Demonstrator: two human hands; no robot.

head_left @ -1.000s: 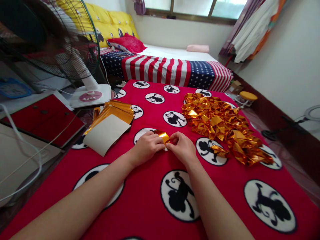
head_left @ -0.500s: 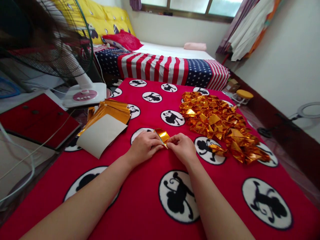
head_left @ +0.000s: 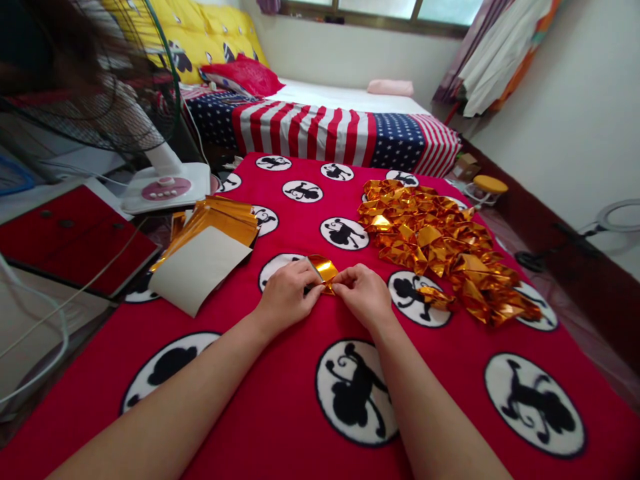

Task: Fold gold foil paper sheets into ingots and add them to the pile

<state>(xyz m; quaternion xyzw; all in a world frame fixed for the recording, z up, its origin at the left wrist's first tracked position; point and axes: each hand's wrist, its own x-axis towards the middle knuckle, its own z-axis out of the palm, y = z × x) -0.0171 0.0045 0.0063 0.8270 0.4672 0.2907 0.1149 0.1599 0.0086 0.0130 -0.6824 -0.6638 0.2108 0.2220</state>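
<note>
A partly folded sheet of shiny gold foil paper (head_left: pixel 324 268) lies on the red cloth between my hands. My left hand (head_left: pixel 291 291) pinches its left side, thumb and fingers at the near edge. Opposite it, my right hand (head_left: pixel 363 293) pinches the right corner of the same sheet. The fingertips almost meet at the near edge and cover part of the folds. To the right spreads a heap of folded gold foil pieces (head_left: pixel 425 233), with one loose folded piece (head_left: pixel 436 297) closer to my right hand. A stack of flat gold sheets (head_left: pixel 220 217) lies to the left, topped by one pale side up (head_left: pixel 200 270).
The red cloth (head_left: pixel 280 427) with monkey prints covers the table. A running fan (head_left: pixel 165 180) stands at the left, by a dark red panel (head_left: pixel 75 233) and white cables. Beyond the table is a bed (head_left: pixel 305 130); a yellow stool (head_left: pixel 490 185) sits at the right.
My left thumb has shifted along the near edge of the foil sheet, and a small gold fold now shows between my fingertips. The view has tilted slightly. The heap and stack are unchanged.
</note>
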